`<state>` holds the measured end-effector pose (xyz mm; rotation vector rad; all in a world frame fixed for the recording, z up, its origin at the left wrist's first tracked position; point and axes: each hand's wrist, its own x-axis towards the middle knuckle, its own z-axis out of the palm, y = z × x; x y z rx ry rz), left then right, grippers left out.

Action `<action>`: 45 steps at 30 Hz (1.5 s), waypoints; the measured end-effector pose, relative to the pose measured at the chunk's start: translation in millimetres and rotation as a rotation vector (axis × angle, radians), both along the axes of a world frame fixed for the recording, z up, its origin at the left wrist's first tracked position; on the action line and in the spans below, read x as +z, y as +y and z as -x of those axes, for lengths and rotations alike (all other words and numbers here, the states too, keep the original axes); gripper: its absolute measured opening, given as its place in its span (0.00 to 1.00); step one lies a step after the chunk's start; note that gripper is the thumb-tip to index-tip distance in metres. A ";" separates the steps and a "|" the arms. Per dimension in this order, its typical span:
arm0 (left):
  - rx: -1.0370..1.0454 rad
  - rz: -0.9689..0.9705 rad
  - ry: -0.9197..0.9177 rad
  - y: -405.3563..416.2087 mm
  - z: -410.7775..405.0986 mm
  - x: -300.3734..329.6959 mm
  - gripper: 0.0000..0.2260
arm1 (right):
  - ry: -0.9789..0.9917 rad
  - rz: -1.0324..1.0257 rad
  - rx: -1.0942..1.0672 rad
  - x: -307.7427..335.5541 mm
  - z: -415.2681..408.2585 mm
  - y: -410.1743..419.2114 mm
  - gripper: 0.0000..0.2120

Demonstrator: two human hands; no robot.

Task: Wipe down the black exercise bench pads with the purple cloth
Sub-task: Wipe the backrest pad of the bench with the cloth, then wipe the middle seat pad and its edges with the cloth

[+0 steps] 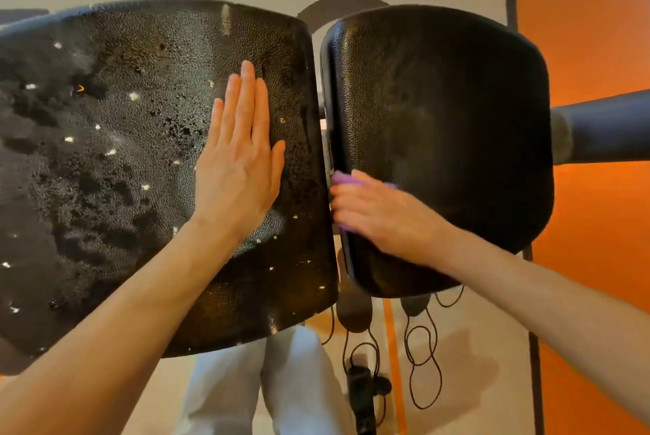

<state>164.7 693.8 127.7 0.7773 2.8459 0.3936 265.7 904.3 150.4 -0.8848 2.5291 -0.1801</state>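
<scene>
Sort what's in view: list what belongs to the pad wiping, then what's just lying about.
Job:
- purple cloth, under the right hand
- right pad
- worn left pad, with the left hand flat on it

Lying about:
- black cable looped on the floor
- dark roller at right

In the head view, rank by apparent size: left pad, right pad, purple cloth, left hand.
1. Left pad, though it runs out of frame
2. Right pad
3. Left hand
4. Purple cloth, mostly hidden under the right hand
</scene>
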 end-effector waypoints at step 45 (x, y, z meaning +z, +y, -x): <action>-0.252 0.070 -0.035 -42.0 28.9 -5.3 0.31 | 0.270 0.400 -1.636 -7.4 169.2 -108.1 0.15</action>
